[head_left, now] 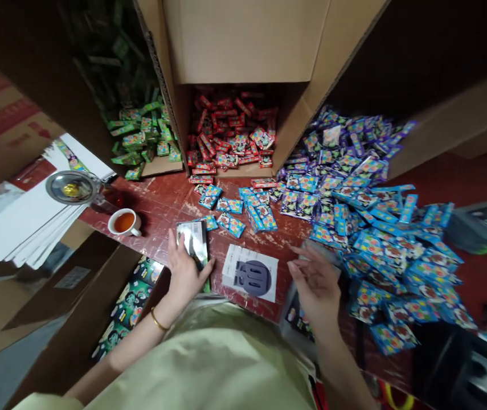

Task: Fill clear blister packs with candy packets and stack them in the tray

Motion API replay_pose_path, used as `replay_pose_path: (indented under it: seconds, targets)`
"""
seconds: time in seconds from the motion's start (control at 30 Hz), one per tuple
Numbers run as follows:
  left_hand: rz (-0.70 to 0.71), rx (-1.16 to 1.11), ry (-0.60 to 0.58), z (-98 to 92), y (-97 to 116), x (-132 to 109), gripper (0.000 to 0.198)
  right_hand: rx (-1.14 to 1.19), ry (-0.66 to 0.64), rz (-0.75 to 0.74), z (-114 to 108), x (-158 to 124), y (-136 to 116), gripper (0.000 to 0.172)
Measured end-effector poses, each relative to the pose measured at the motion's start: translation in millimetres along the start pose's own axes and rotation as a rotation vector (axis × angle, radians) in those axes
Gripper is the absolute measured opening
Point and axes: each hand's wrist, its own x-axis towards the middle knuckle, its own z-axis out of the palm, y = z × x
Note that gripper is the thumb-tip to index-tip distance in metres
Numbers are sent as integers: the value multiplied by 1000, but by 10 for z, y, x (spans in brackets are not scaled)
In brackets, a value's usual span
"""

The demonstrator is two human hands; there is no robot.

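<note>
Scuffed red tabletop point(162, 199) | left hand point(183, 273) grips glossy rectangular packet point(192, 239)

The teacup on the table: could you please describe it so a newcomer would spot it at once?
From the cardboard box of red packets, move left and toward the person along the red table. The teacup stands left of the left hand, near a shiny metal lid: the only white cup, holding amber liquid.

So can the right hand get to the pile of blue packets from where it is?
Probably yes. The right hand is open and looks empty, and the blue packets lie just beside it, with nothing between them. The left hand is busy holding a shiny packet.
</note>
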Motion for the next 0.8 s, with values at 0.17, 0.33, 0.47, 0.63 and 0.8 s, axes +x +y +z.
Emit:
replay_pose_path:
  seconds: [0.17,0.33,0.47,0.63,0.8]
  targets:
    - [-99,-66,57,-5,-102,-83,112,34,-197,63,473,-49,-195,48]
    - [57,-257,-105,-263,395,-132,114,313,-330,160,859,116,-485,88]
    - [25,-601,-255,-330,673,40,106,420,-252,160,864,191,-565,89]
    - [-51,-971,-451,-167,724,394,33,404,-265,149,625,147,-474,82]
    - [-99,-987,-564,-61,773,384,26,214,-98,63,312,338,-447,62]
